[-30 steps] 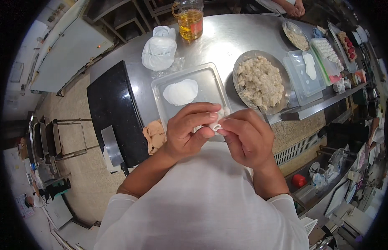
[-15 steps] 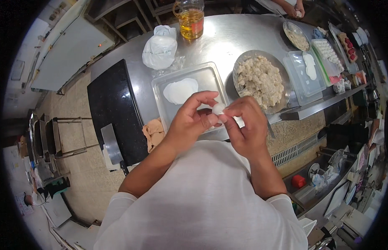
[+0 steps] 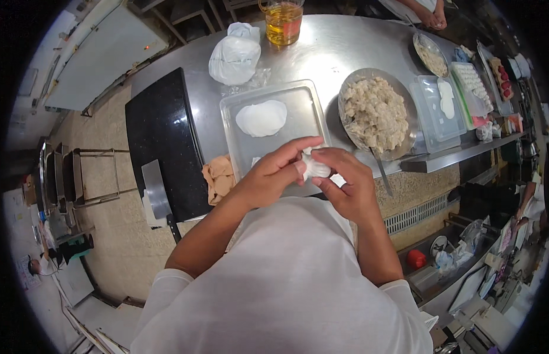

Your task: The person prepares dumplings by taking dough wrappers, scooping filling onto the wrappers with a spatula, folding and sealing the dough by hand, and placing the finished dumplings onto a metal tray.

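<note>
Between both hands, above the near edge of the steel table, is a small white pleated dumpling (image 3: 316,167). My left hand (image 3: 279,169) is closed on its left side with thumb and fingers. My right hand (image 3: 349,177) grips it from the right, forefinger over the top and thumb below. Just beyond my hands lies a shallow metal tray (image 3: 226,121) with a stack of round white dough wrappers (image 3: 261,118). To the right, a steel bowl (image 3: 411,109) holds pale, chunky filling (image 3: 375,112); a thin metal utensil (image 3: 381,172) leans out over its near rim.
On the left are a black board (image 3: 162,127), a cleaver (image 3: 156,184) at its near corner and a tan cloth (image 3: 219,179). Farther back stand a white plastic bag (image 3: 234,59) and an oil jug (image 3: 283,26). A tray of white pieces (image 3: 472,82) is far right; another person's hands (image 3: 434,19) show beyond.
My fingers have turned and shifted round the dumpling, so its pleated side shows now instead of a smooth round part. The whole view has shifted slightly.
</note>
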Demonstrator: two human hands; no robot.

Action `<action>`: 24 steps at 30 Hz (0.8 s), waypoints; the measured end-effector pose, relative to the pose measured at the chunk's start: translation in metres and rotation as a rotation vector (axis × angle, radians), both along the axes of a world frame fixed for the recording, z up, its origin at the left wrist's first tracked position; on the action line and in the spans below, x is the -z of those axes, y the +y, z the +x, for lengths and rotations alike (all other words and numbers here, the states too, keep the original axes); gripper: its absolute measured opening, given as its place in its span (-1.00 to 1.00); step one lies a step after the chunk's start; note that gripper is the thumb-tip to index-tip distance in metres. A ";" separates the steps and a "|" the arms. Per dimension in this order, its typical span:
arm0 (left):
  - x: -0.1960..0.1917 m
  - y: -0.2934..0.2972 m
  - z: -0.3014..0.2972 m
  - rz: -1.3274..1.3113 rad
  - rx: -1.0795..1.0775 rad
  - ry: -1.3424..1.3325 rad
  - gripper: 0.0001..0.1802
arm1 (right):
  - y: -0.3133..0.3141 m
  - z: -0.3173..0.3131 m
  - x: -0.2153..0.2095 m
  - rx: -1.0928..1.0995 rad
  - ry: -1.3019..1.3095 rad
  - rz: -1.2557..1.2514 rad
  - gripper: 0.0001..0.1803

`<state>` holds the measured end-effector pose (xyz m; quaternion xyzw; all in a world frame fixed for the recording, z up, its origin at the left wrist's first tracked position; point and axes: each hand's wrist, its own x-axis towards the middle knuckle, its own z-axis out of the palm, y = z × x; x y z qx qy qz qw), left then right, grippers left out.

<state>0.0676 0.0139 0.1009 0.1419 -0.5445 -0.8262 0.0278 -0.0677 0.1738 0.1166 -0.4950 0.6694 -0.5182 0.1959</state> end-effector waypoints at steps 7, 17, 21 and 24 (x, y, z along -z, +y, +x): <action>0.047 0.005 0.012 -0.228 0.187 -0.087 -0.40 | 0.014 0.008 0.033 -0.078 -0.061 0.184 -0.52; 0.126 -0.100 0.019 -0.567 -0.183 -0.379 -0.45 | 0.004 -0.037 0.104 0.079 -0.030 0.606 -0.62; 0.156 -0.140 0.014 -0.995 -0.324 -0.324 -0.54 | -0.064 -0.014 0.094 -0.130 -0.091 0.617 -0.62; 0.168 -0.142 0.007 -1.209 -0.317 -0.172 -0.59 | -0.103 0.011 0.129 -0.296 0.063 0.382 -0.61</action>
